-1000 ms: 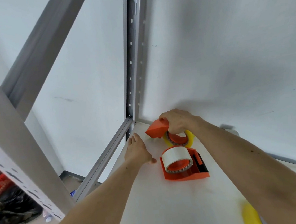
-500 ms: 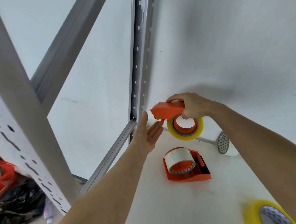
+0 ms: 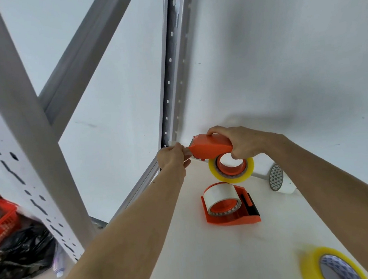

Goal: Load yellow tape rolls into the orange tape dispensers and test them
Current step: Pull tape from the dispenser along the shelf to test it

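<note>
Gripping the raised orange plastic tape dispenser (image 3: pixel 210 147) by its handle, the right hand (image 3: pixel 244 142) is closed round it, holding it in the air above the white shelf surface (image 3: pixel 212 260), close to the grey perforated upright post (image 3: pixel 172 73) in the corner. A yellow tape roll (image 3: pixel 232 168) sits on this dispenser's orange hub, hanging below the handle. The left hand (image 3: pixel 172 157) has its fingers pinched together at the dispenser's front end; what they pinch is too small to tell. Half a second ago that hand was open and only reaching toward the front end, and the dispenser has since tilted a little nearer to level.

Below the held dispenser, a second orange tape dispenser (image 3: pixel 230 207) lies on its side on the shelf, loaded with a pale roll, unmoved. To its right lies a white roll with a triangle-patterned core (image 3: pixel 278 178). Further toward the camera, at the lower right, a blurred loose yellow tape roll (image 3: pixel 327 265) rests on the shelf. No writing or brand is legible anywhere.
</note>
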Available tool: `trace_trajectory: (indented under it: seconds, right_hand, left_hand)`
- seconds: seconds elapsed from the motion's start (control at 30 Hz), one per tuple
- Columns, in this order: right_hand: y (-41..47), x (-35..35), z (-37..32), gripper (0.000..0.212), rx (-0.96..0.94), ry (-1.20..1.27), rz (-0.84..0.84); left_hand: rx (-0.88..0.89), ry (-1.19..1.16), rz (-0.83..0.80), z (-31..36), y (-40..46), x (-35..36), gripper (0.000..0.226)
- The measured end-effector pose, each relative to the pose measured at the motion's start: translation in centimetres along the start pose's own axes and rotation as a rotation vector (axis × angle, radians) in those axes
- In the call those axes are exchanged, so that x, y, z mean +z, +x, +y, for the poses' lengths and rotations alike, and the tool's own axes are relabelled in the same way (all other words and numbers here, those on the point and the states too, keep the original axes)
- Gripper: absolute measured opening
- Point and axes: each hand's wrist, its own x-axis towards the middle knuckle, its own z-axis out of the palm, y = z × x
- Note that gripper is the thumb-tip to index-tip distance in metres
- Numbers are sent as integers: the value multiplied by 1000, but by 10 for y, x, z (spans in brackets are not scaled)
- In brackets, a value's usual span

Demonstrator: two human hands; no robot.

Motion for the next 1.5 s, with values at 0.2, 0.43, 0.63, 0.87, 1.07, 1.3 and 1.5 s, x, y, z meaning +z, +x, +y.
trace_trajectory:
  seconds: [0.2, 0.43, 0.63, 0.87, 1.07, 1.3, 1.5]
  right_hand:
    - [-5, 4, 12, 86, 15, -91, -26]
    - [3, 18, 16, 72, 38, -376, 96]
    - [17, 29, 1, 65, 75, -470, 165]
    - [29, 44, -23, 79, 94, -396, 215]
    - [31, 53, -22, 113, 106, -329, 232]
    - [31, 52, -15, 83, 82, -310, 247]
    - [32, 53, -10, 60, 71, -372, 204]
  left_hand:
    - [62, 59, -8, 1, 5, -2, 21]
    - [241, 237, -87, 11, 1, 11, 26]
    - [329, 502, -159, 15, -6, 28, 30]
    - [177, 497, -312, 0, -11, 19, 69]
    - [360, 673, -435, -3, -11, 14, 95]
    - [417, 477, -338, -11, -4, 13, 111]
    - [253, 278, -347, -14, 0, 0, 81]
